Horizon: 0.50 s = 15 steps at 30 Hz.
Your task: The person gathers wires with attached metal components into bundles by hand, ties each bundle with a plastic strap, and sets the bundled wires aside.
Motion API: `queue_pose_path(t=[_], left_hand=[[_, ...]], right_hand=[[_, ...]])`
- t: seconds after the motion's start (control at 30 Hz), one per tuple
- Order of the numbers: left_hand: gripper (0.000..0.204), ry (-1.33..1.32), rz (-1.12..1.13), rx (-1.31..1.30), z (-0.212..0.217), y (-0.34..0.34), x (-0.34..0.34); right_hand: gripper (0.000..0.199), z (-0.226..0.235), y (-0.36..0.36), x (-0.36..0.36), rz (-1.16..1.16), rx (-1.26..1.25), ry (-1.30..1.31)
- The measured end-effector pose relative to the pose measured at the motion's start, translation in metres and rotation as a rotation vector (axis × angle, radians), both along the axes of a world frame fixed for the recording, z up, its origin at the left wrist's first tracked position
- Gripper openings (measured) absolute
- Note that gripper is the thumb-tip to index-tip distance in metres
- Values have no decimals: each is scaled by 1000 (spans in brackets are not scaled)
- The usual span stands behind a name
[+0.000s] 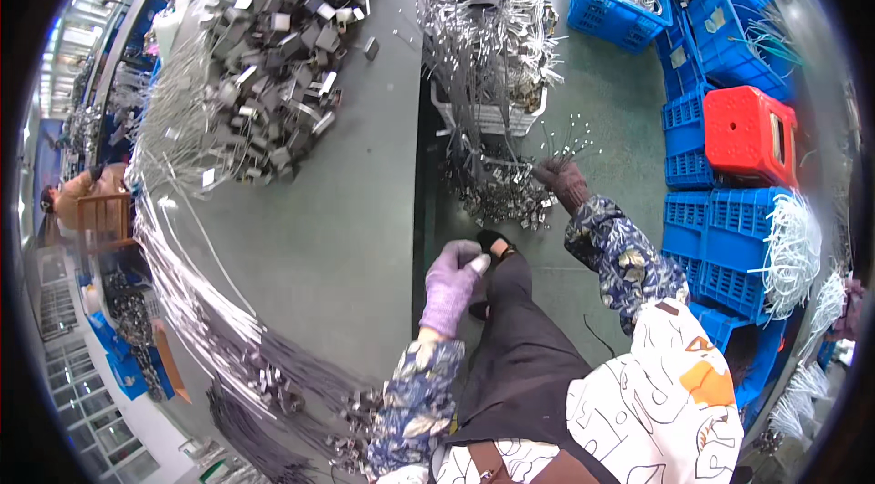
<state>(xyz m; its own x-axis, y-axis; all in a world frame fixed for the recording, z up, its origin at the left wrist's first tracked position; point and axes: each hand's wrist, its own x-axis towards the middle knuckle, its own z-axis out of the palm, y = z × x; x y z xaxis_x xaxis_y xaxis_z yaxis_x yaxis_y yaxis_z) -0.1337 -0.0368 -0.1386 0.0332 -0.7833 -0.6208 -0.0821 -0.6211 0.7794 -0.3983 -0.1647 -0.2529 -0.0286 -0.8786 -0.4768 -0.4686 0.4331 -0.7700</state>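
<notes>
Workshop floor, green, with a long grey table (346, 211) on my left side. My right hand (563, 181), in a dark glove, is closed round a bunch of thin metal wires (565, 145) that fan up out of the fist. Just beside those fingers, toward my left, lies a heap of small metal clips (501, 197) on the floor; beyond it stands a white basket (510, 119) stuffed with more wire pieces. My left hand (453, 279), purple glove, hangs at the table edge with fingers curled in; I cannot tell whether it holds anything. Farther out to the right sit blue crates (720, 247) and a red stool (749, 133). A big pile of metal parts (273, 46) lies on the table.
</notes>
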Motion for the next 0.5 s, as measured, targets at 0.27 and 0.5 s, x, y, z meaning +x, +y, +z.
queue_pose_path(t=[0.27,0.5], left_hand=[[45,485,854,-347,-152,-222,18],[45,426,-32,-540,-155,-265,-25]], right_hand=[[44,-54,-63,3,361,-7,226],[87,-24,-75,1,296,-103,-53]])
